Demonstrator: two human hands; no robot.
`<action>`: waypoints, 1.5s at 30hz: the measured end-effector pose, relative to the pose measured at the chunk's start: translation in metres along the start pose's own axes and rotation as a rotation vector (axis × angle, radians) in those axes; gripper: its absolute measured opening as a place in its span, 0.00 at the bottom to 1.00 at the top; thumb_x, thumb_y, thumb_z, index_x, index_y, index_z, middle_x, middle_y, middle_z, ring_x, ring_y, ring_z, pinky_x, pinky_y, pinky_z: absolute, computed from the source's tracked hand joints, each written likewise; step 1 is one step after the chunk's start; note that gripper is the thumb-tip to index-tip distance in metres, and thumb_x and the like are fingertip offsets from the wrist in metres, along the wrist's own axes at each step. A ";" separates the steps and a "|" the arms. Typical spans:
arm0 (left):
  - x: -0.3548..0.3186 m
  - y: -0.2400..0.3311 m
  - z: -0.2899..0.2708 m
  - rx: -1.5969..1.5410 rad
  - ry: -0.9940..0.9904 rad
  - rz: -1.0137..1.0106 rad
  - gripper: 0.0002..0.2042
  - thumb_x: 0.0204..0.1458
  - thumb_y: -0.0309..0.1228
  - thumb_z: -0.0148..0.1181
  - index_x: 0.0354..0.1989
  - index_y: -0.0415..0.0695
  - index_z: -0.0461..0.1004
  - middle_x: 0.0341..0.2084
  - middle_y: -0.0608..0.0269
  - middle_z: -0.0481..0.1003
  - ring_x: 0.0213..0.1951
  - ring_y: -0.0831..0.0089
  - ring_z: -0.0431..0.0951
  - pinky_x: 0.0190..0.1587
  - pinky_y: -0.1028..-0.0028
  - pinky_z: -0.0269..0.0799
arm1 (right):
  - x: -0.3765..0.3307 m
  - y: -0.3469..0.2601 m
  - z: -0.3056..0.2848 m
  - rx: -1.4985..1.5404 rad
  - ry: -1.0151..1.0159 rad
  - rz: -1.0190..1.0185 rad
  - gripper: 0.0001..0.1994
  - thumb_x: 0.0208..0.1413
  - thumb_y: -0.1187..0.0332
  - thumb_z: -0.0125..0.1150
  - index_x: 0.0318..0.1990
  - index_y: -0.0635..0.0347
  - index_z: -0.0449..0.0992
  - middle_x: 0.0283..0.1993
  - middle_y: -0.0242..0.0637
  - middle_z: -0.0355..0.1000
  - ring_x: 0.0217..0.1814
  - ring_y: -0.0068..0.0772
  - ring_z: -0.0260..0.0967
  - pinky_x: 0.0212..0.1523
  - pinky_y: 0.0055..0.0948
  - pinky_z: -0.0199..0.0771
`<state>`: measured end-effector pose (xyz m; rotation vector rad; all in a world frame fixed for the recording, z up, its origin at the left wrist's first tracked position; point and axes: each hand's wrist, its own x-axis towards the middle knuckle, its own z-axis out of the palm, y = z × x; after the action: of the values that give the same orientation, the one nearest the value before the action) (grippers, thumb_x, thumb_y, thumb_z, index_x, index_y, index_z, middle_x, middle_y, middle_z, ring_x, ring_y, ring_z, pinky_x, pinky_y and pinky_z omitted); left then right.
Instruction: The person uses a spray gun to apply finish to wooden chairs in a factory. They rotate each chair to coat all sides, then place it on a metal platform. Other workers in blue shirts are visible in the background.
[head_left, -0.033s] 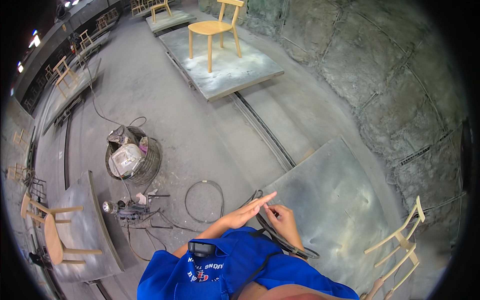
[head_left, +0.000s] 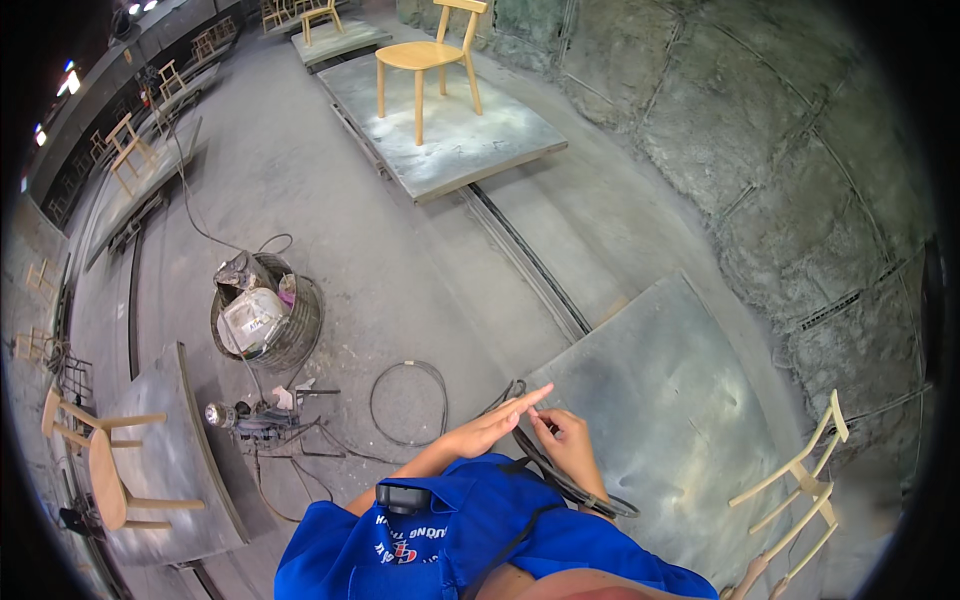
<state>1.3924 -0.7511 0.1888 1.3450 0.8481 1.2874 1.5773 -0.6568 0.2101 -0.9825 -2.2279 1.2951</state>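
My left hand [head_left: 490, 428] is held out flat in front of my blue shirt [head_left: 440, 530], fingers straight and together, pointing up to the right. Close against its fingers is my right hand [head_left: 565, 445], with its fingers curled in and thumb and forefinger near each other. Whether anything small is between them cannot be made out. A dark hose [head_left: 545, 465] passes behind and beneath the hands and loops beside my right forearm. Below the hands and to their right lies a grey metal-topped platform [head_left: 680, 400].
A wooden chair [head_left: 420, 55] stands on a far platform [head_left: 480, 150]. Other chairs are at the right [head_left: 805, 480] and left [head_left: 110, 480]. A round tub [head_left: 300, 330] holds a white container. Near it are a spray gun [head_left: 222, 414], coiled hose [head_left: 445, 400] and a floor rail [head_left: 530, 260].
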 end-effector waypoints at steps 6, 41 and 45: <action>0.015 -0.003 -0.011 -0.133 -0.028 0.020 0.42 0.68 0.61 0.30 0.78 0.39 0.39 0.79 0.51 0.39 0.78 0.55 0.43 0.74 0.56 0.45 | 0.020 0.008 -0.001 0.023 0.060 0.039 0.10 0.61 0.65 0.64 0.42 0.63 0.82 0.35 0.44 0.79 0.35 0.40 0.77 0.34 0.35 0.73; 0.178 -0.271 0.061 0.071 -1.261 -0.644 0.26 0.68 0.50 0.49 0.52 0.37 0.78 0.43 0.58 0.81 0.45 0.69 0.78 0.54 0.70 0.70 | -0.091 0.161 -0.008 -0.057 0.860 0.740 0.14 0.59 0.59 0.62 0.37 0.64 0.82 0.33 0.51 0.79 0.36 0.55 0.77 0.40 0.47 0.75; 0.194 -0.234 0.091 0.010 -1.335 -0.477 0.20 0.61 0.46 0.62 0.31 0.37 0.83 0.21 0.60 0.80 0.29 0.74 0.78 0.36 0.72 0.72 | -0.133 0.197 -0.012 -0.194 1.146 0.922 0.13 0.60 0.60 0.63 0.40 0.64 0.82 0.35 0.51 0.79 0.37 0.53 0.77 0.38 0.44 0.76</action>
<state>1.5519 -0.5351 0.0193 1.4990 0.1643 -0.1146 1.7504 -0.6810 0.0485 -2.2184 -0.9922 0.4377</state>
